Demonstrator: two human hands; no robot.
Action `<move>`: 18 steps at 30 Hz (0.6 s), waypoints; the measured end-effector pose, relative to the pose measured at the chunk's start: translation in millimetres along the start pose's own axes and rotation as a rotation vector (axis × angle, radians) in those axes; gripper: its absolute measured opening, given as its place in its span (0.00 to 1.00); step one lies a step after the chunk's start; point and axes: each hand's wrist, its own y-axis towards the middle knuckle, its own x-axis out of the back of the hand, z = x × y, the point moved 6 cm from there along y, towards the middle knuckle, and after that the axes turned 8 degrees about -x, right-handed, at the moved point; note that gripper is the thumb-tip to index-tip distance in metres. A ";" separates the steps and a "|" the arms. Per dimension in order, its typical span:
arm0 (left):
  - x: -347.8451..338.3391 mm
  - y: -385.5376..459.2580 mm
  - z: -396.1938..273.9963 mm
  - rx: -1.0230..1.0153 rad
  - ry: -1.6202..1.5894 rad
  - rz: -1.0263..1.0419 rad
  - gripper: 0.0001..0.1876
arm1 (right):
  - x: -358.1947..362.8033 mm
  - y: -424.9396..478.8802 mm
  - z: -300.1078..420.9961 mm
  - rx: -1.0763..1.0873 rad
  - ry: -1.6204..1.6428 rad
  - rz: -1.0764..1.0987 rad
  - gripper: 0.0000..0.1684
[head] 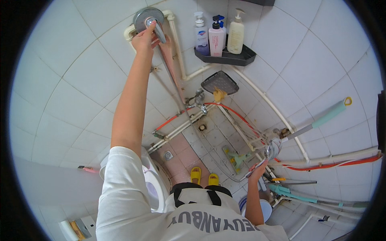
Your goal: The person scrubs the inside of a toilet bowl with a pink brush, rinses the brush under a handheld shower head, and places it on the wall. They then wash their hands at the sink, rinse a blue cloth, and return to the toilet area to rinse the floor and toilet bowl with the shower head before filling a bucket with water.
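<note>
At the upper left, my left hand [144, 39] is raised to a chrome shower valve on the tiled wall, its fingers closed around the lever handle [159, 32]. My right hand [257, 171], lower right, grips the handle of a chrome shower head [273, 148]. A flexible metal hose [208, 153] curves from the shower head's handle across the view, up toward the wall. A chrome tap [199, 104] sits low on the wall between the two hands. Whether water flows cannot be told.
Pump bottles [216, 40] stand on a black corner shelf [226, 58]. Below it is a mesh corner shelf [220, 82] with a yellow cloth. White pipes and a red hose [238, 117] run along the walls. Mops [328, 114] lean right; a bucket [265, 211] stands lower right. A white toilet seat is lower left.
</note>
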 end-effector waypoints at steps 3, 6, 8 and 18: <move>0.0 5.5 3.8 0.060 0.008 0.026 0.24 | 1.6 -3.1 -0.6 -0.018 0.002 0.001 0.30; -0.8 7.8 8.7 0.189 0.002 0.127 0.30 | 6.7 -4.2 -2.1 -0.014 0.016 -0.002 0.30; 7.1 11.6 -1.2 0.130 0.087 0.140 0.32 | 9.6 -2.9 -3.6 -0.013 0.007 -0.023 0.30; 158.3 -101.2 52.9 -0.169 0.695 0.182 0.33 | 29.2 18.4 -16.7 -0.083 0.050 -0.080 0.32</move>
